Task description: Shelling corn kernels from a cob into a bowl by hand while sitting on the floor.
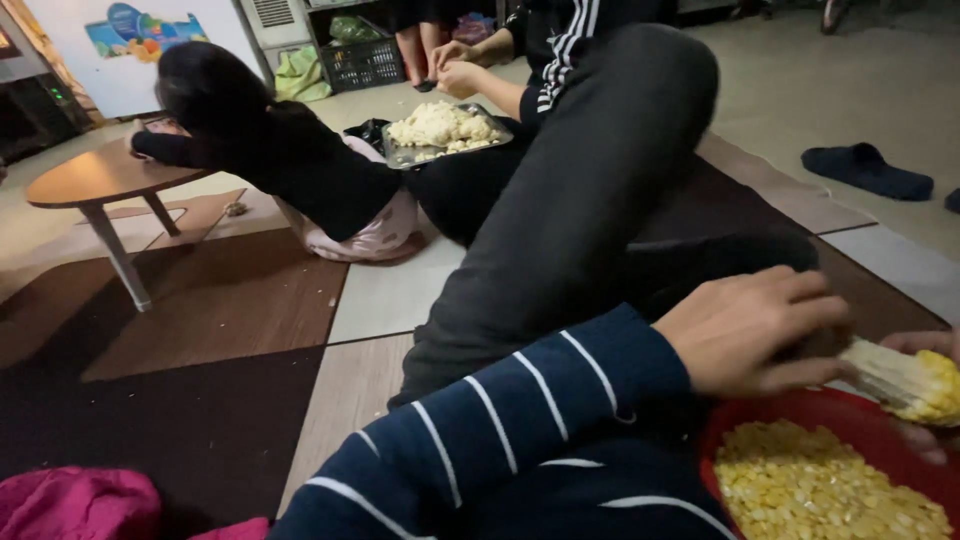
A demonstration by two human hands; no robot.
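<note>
My left hand (752, 328), in a navy sleeve with white stripes, closes over the bare end of a corn cob (905, 379). The cob still carries yellow kernels at its right end. My right hand (935, 345) shows only as fingertips at the frame's right edge, holding that same cob from behind and below. Directly under the cob sits a red bowl (790, 410) filled with loose yellow kernels (815, 490).
Another person's bent leg in dark trousers (570, 220) rises just left of my hands; that person's hands (455, 65) work above a metal tray of pale kernels (440, 128). A third person lies by a low round wooden table (95, 180). A dark slipper (865, 170) lies at the right.
</note>
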